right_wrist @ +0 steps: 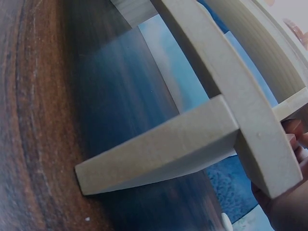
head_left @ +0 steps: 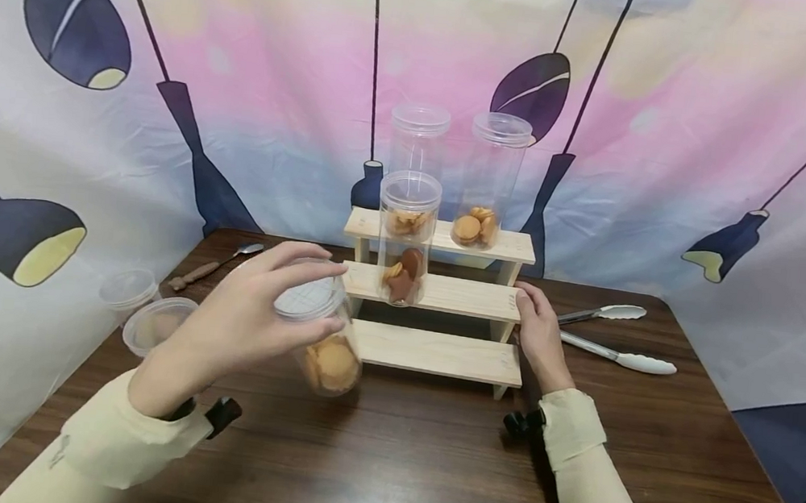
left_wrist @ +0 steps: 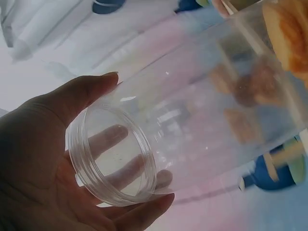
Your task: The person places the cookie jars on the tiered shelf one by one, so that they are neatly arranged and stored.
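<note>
I've got the left hand (head_left: 244,309) gripping the top of a tilted clear cookie jar (head_left: 327,358), front-left of the three-tier wooden rack (head_left: 437,350). Right hand (head_left: 541,334) grips rack's right end; I'd brace there, level up, clear the middle-tier jar (head_left: 405,244). Two top-tier jars (head_left: 494,181) beyond.

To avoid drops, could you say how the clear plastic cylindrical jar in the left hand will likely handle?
The glossy jar may be slippery; likely light, with golden round cookies only near its base; tall, it could tip.
</note>
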A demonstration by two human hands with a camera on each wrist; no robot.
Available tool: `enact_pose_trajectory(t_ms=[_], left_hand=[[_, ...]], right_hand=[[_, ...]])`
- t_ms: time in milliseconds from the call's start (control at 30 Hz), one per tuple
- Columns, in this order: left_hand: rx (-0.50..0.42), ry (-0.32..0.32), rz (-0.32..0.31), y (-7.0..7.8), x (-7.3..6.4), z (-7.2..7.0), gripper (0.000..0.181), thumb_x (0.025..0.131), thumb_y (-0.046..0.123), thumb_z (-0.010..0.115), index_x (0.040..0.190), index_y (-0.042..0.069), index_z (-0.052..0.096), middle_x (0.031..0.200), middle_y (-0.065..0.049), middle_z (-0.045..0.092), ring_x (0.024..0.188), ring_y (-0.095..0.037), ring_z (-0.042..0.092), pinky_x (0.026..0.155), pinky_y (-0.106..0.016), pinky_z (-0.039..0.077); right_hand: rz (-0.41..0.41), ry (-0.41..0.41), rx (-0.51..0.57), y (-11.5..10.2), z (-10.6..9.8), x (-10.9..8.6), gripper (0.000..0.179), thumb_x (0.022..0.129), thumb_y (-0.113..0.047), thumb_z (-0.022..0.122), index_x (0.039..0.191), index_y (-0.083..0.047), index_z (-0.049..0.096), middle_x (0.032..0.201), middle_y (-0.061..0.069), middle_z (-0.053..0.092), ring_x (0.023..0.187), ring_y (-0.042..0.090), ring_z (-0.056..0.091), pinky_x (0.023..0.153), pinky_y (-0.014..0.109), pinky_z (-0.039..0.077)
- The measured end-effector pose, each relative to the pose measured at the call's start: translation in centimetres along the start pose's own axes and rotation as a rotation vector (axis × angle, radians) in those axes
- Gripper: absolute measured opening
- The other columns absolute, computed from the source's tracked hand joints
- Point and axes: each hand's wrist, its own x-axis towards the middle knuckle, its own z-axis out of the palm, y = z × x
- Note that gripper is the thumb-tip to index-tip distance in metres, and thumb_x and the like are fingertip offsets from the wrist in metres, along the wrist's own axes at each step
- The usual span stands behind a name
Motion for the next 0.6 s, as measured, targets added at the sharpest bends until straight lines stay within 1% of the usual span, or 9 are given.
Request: enact_pose_trajectory(t_ms=[100, 233, 300, 367, 433, 467, 533, 600], left_hand=[[-0.03, -0.016, 0.065, 0.9, 1.3, 0.8, 0.053, 0.077, 0.03, 0.087, 0.125, 0.016, 0.071, 0.127, -0.002, 0.061, 0.113, -0.021, 0.061, 0.092, -0.041, 0.052], [-0.056, -0.055, 0.113, 2.2, 3.1, 2.0, 0.053, 0.079, 0.033, 0.085, 0.127, 0.017, 0.07, 0.13, -0.003, 0.059, 0.117, -0.02, 0.057, 0.095, -0.04, 0.051], [-0.068, -0.053, 0.131, 2.8, 3.8, 2.8, 0.052, 0.079, 0.032, 0.085, 0.127, 0.017, 0.07, 0.131, -0.003, 0.058, 0.118, -0.019, 0.056, 0.094, -0.038, 0.052], [-0.089, -0.041, 0.151, 3.3, 4.5, 3.6, 0.052, 0.079, 0.03, 0.085, 0.127, 0.016, 0.07, 0.132, -0.004, 0.058, 0.118, -0.02, 0.056, 0.092, -0.035, 0.053], [-0.106, -0.015, 0.175, 3.7, 5.2, 4.3, 0.052, 0.079, 0.029, 0.085, 0.127, 0.016, 0.07, 0.133, -0.005, 0.058, 0.118, -0.02, 0.057, 0.092, -0.035, 0.053], [-0.112, 0.004, 0.194, 3.9, 5.5, 4.7, 0.052, 0.079, 0.028, 0.085, 0.127, 0.016, 0.07, 0.133, -0.005, 0.058, 0.118, -0.021, 0.057, 0.092, -0.034, 0.053], [-0.115, 0.03, 0.233, 4.3, 6.2, 5.2, 0.051, 0.08, 0.028, 0.084, 0.127, 0.016, 0.069, 0.134, -0.005, 0.058, 0.119, -0.021, 0.056, 0.093, -0.035, 0.052], [-0.109, 0.061, 0.275, 4.7, 7.0, 5.7, 0.051, 0.08, 0.029, 0.084, 0.127, 0.016, 0.07, 0.133, -0.006, 0.059, 0.12, -0.022, 0.055, 0.096, -0.036, 0.05]], right_hand=[[0.003, -0.001, 0.0, -0.1, 0.1, 0.0, 0.054, 0.105, -0.053, 0.034, 0.149, -0.022, 0.043, 0.098, 0.01, 0.051, 0.06, 0.018, 0.042, 0.058, 0.034, 0.041], [0.01, 0.006, 0.005, -0.1, 0.3, 0.0, 0.053, 0.106, -0.052, 0.035, 0.149, -0.022, 0.044, 0.098, 0.01, 0.052, 0.061, 0.022, 0.043, 0.059, 0.036, 0.042], [0.014, 0.009, 0.004, -0.1, 0.3, 0.0, 0.053, 0.105, -0.052, 0.035, 0.149, -0.023, 0.044, 0.099, 0.01, 0.053, 0.064, 0.026, 0.044, 0.06, 0.039, 0.043], [0.015, 0.009, 0.004, -0.1, 0.2, 0.1, 0.053, 0.105, -0.052, 0.035, 0.148, -0.022, 0.044, 0.1, 0.01, 0.052, 0.065, 0.028, 0.045, 0.061, 0.04, 0.043], [0.014, 0.01, 0.005, 0.0, 0.2, 0.1, 0.053, 0.106, -0.051, 0.035, 0.148, -0.022, 0.045, 0.101, 0.01, 0.053, 0.067, 0.03, 0.046, 0.061, 0.041, 0.043], [0.014, 0.01, 0.005, 0.0, 0.2, 0.1, 0.053, 0.105, -0.052, 0.035, 0.148, -0.022, 0.045, 0.1, 0.01, 0.053, 0.066, 0.03, 0.046, 0.061, 0.042, 0.043], [0.011, 0.01, 0.01, 0.0, 0.1, 0.1, 0.052, 0.106, -0.051, 0.035, 0.147, -0.022, 0.045, 0.098, 0.01, 0.052, 0.065, 0.03, 0.045, 0.06, 0.04, 0.043], [0.007, 0.011, 0.011, -0.1, 0.1, 0.1, 0.052, 0.106, -0.051, 0.035, 0.147, -0.022, 0.046, 0.096, 0.01, 0.053, 0.066, 0.032, 0.046, 0.059, 0.039, 0.042]])
